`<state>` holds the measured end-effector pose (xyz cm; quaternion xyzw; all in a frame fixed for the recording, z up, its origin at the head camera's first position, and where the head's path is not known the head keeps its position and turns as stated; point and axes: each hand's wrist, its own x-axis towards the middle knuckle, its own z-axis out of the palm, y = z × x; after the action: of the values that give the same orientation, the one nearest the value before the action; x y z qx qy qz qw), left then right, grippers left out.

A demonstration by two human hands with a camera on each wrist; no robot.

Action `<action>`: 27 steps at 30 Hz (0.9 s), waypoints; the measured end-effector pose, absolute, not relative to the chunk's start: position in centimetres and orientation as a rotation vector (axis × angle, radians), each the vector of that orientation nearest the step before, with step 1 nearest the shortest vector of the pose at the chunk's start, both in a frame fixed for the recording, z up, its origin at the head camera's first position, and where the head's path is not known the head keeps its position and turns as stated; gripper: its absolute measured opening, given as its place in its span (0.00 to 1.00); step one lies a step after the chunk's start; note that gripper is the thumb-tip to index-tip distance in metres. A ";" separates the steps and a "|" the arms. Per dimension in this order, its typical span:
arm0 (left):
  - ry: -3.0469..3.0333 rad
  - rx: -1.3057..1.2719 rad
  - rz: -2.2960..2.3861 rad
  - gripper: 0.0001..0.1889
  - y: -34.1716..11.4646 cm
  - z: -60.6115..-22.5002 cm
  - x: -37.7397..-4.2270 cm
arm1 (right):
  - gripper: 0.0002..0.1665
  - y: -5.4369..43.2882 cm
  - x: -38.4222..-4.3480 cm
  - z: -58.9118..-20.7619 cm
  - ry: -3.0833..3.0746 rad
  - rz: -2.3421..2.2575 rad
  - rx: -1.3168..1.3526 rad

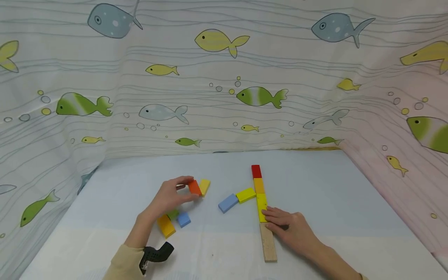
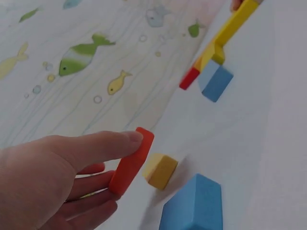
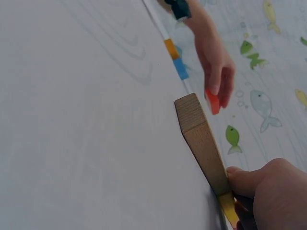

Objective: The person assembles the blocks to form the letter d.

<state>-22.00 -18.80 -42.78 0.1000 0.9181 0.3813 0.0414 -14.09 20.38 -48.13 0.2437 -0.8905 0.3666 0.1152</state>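
Note:
My left hand (image 1: 171, 194) pinches an orange-red block (image 2: 132, 163) between thumb and fingertips. Just beyond that block is a pale yellow block (image 1: 205, 187). Near the left wrist lie an amber block (image 1: 166, 226), a green block (image 1: 172, 214) partly hidden by the hand, and a small blue block (image 1: 183, 219). My right hand (image 1: 294, 229) rests at the right side of a row of blocks, fingertips touching a yellow block (image 1: 261, 208) and thumb against a plain wooden block (image 3: 204, 148). Farther up the row come an orange-yellow block (image 1: 259, 185) and a red block (image 1: 256, 171).
From the row's left side, a bright yellow block (image 1: 246, 195) and a blue block (image 1: 228, 203) angle outward on the white table (image 1: 315, 186). Fish-patterned cloth (image 1: 210, 97) hangs behind and beside the table. A black wrist device (image 1: 157, 253) sits on the left sleeve.

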 end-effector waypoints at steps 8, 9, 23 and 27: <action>2.706 0.556 1.086 0.31 -17.0 -42.8 -19.6 | 0.17 20.6 -14.3 -47.8 -2.625 0.979 0.775; 2.684 0.589 1.079 0.31 -16.8 -42.8 -19.5 | 0.17 20.6 -14.3 -47.8 -2.617 0.970 0.781; 2.383 0.765 1.113 0.27 -14.9 -42.7 -18.3 | 0.16 20.6 -14.3 -48.0 -2.540 0.994 0.798; 2.340 0.785 1.134 0.27 -14.9 -42.9 -18.1 | 0.17 20.5 -14.3 -48.0 -2.547 1.001 0.793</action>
<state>-18.15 -14.94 -42.91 0.2824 0.8421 0.4081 0.2109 -14.29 20.53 -47.99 0.2755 -0.8843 0.3477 0.1457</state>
